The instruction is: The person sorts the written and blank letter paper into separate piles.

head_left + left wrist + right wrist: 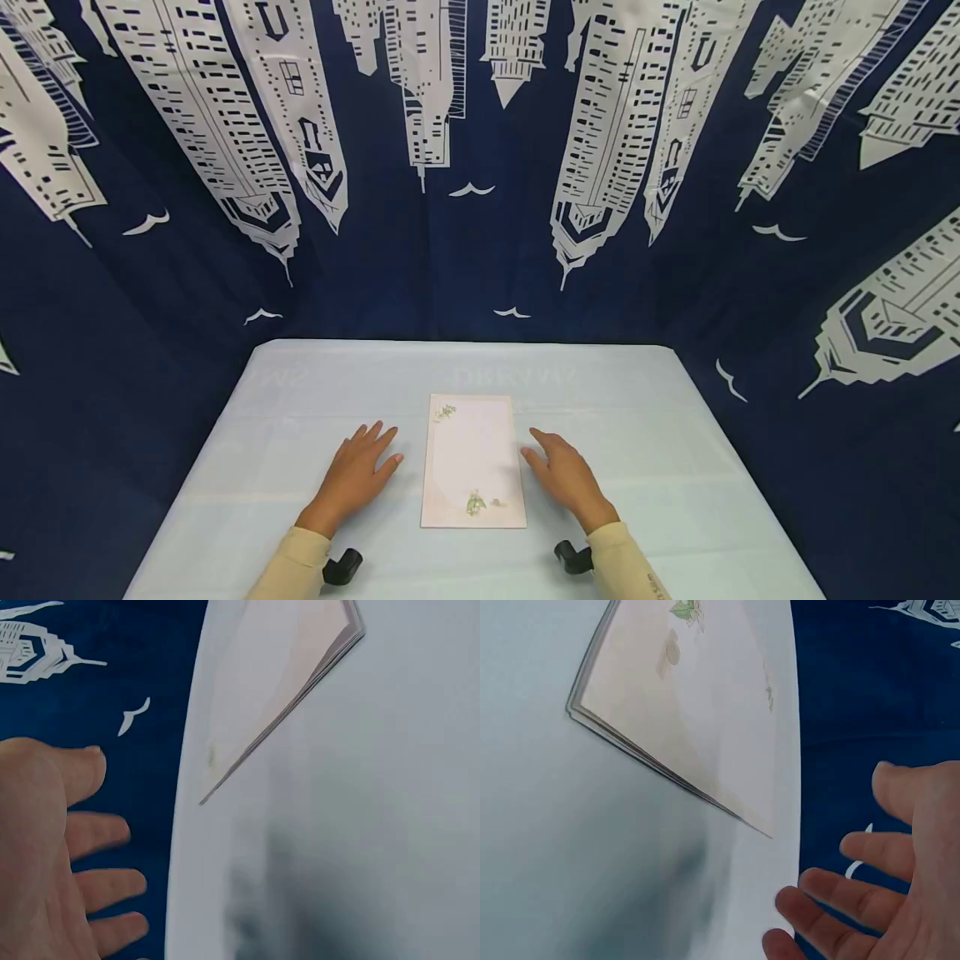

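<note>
A thin stack of pale pink stationery paper (474, 462) with small green leaf prints lies on the white table (600, 400). In both wrist views the layered edges of the paper stack (285, 682) show at one corner. To its left is my left hand (356, 473), fingers spread and holding nothing. On the other side my right hand (566, 475) hovers close to the paper's right edge, its fingers relaxed and slightly bent. The right wrist view shows that hand (870, 892) apart from the paper, with nothing in its grasp.
A dark blue cloth (465, 258) printed with white buildings and birds hangs behind and around the table. Black wrist-worn devices (342, 567) sit below both wrists. Beige sleeves (626, 558) cover the forearms.
</note>
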`<state>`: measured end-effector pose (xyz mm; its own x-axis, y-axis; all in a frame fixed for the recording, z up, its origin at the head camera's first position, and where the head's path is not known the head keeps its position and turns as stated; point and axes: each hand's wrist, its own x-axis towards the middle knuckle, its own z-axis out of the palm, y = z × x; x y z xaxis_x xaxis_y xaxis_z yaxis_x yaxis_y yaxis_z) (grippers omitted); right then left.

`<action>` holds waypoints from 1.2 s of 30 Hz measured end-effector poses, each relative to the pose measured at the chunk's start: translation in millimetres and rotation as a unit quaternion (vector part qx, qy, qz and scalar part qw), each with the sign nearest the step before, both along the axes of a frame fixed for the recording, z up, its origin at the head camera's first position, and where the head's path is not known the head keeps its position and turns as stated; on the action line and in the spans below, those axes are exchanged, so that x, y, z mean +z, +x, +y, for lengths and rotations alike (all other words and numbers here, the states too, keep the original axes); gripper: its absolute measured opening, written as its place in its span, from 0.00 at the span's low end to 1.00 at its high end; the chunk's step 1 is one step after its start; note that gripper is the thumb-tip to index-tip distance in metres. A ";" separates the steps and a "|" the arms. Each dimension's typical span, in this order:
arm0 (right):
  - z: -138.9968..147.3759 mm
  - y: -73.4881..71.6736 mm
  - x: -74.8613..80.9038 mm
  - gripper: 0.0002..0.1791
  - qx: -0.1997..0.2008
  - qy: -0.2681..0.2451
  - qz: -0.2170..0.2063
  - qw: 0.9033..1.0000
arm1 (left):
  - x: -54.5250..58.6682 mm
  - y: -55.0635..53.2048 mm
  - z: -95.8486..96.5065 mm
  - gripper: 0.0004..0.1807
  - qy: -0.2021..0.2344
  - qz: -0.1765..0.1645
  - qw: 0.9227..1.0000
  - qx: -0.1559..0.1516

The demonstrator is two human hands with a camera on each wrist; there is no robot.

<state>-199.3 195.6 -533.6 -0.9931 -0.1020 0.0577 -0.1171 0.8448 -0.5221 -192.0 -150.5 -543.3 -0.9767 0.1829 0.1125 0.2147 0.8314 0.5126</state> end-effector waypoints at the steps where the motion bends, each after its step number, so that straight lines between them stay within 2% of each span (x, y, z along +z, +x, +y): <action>1: -0.7 0.0 -1.7 0.28 -0.008 -0.010 -0.009 1.000 | -2.5 0.2 1.2 0.29 0.014 -0.013 1.000 0.008; 5: -4.5 1.4 -8.7 0.26 -0.033 -0.051 -0.052 0.997 | -11.1 2.9 5.4 0.28 0.064 -0.068 0.995 0.045; 8: -6.8 3.2 -15.1 0.25 -0.050 -0.071 -0.074 0.994 | -15.7 4.8 9.2 0.25 0.093 -0.086 0.990 0.068; 14: -7.2 4.9 -26.2 0.24 -0.065 -0.093 -0.064 0.992 | -20.4 3.2 29.4 0.21 0.165 -0.102 0.976 0.096; 22: -18.4 11.0 -36.1 0.22 -0.066 -0.116 -0.043 0.990 | -25.0 4.6 52.5 0.21 0.195 -0.102 0.969 0.109; 30: -27.2 15.3 -36.8 0.22 -0.068 -0.130 -0.035 0.989 | -23.2 9.5 69.0 0.21 0.199 -0.094 0.971 0.097; 34: -30.7 18.6 -33.3 0.22 -0.076 -0.124 -0.039 0.989 | -20.9 13.0 73.4 0.21 0.172 -0.073 0.979 0.087; 36: -33.1 20.8 -31.4 0.22 -0.075 -0.118 -0.041 0.989 | -20.1 15.2 74.4 0.20 0.145 -0.053 0.985 0.083</action>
